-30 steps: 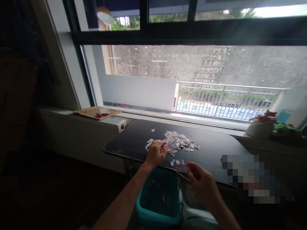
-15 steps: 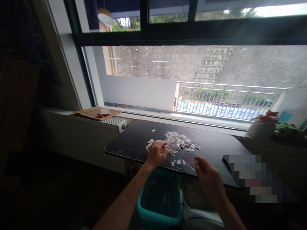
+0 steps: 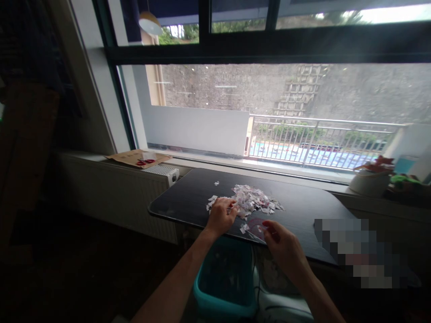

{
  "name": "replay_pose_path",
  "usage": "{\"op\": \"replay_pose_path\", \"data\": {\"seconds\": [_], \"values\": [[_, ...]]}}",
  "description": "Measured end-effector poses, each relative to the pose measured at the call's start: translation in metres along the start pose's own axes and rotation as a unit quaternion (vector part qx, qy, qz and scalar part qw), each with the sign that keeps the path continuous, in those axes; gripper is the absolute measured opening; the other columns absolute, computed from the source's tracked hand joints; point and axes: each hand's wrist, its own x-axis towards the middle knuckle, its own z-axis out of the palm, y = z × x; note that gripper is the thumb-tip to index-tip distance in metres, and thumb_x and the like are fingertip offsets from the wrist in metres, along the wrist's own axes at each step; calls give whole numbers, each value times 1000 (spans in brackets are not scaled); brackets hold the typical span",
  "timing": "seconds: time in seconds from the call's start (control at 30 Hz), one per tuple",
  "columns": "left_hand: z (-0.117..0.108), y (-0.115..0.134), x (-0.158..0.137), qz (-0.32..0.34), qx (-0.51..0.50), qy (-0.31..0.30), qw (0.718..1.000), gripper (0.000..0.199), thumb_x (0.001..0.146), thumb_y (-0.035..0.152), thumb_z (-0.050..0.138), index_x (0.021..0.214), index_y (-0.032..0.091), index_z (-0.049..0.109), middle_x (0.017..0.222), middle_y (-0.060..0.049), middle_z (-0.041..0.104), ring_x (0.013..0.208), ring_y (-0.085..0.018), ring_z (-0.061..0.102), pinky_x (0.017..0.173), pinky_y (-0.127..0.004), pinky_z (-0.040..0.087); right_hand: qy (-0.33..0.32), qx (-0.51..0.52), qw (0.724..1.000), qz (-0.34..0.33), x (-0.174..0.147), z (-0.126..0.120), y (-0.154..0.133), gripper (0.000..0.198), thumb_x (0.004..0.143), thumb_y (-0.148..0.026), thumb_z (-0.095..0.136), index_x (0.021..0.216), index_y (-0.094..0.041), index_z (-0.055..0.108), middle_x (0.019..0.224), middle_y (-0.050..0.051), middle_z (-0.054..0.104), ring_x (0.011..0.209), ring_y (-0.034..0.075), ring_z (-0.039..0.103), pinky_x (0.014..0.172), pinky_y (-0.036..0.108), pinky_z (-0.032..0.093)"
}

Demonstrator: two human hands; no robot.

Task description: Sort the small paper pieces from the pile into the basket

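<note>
A heap of small white paper scraps lies on the dark tabletop. My left hand rests at the heap's near left side, fingers loosely curved and apart, with the fingertips among the scraps. In my right hand is a clear protractor with reddish markings, pinched at its right end. Its flat edge is low, near the table's front edge. A few loose scraps lie at the protractor's left side, partly against it.
A teal bin stands under the table's front edge. Red-handled scissors lie on brown paper above the radiator at left. A white pot stands on the right of the sill. A blurred-out patch covers the table's right end.
My right hand has moved left with the protractor, over to the loose scraps near the front edge. My left hand has stayed by the heap.
</note>
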Motion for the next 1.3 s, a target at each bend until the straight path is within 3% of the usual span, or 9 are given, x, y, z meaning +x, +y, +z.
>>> {"op": "replay_pose_path", "data": {"seconds": [0.33,0.57,0.83,1.03,1.3], "values": [[-1,1,0,-2,2,-4,1000,18,79,25,51,90,18,63,81,-5,64,87,-20,55,84,-35,43,7,-20,1000,10,2,-3,2,37,78,-35,41,103,-19,62,80,4,68,68,18,62,64,27,46],[0,-1,0,0,-2,-4,1000,19,78,25,51,91,17,63,82,-5,64,89,-20,55,85,-35,42,44,-87,995,38,-3,-22,2,31,76,-33,44,99,-23,64,78,3,68,68,18,63,65,28,45],[0,-1,0,-1,1,-5,1000,18,78,25,51,90,18,63,81,-5,63,88,-20,55,84,-35,42,1,-37,999,-5,4,-6,-5,35,77,-35,42,100,-21,64,76,3,69,65,17,62,60,27,46],[-1,0,0,-4,1,-8,1000,18,78,24,51,90,18,63,81,-5,64,88,-21,55,84,-35,42,11,-19,1000,3,-2,-6,2,34,76,-34,44,98,-20,66,78,4,69,65,18,62,61,27,46],[-1,1,0,-3,0,-10,1000,18,78,25,51,90,18,63,81,-5,64,88,-20,54,83,-35,43,-40,60,997,-15,-10,-5,-13,33,80,-34,42,100,-17,63,79,4,68,66,16,61,61,25,45]]}}
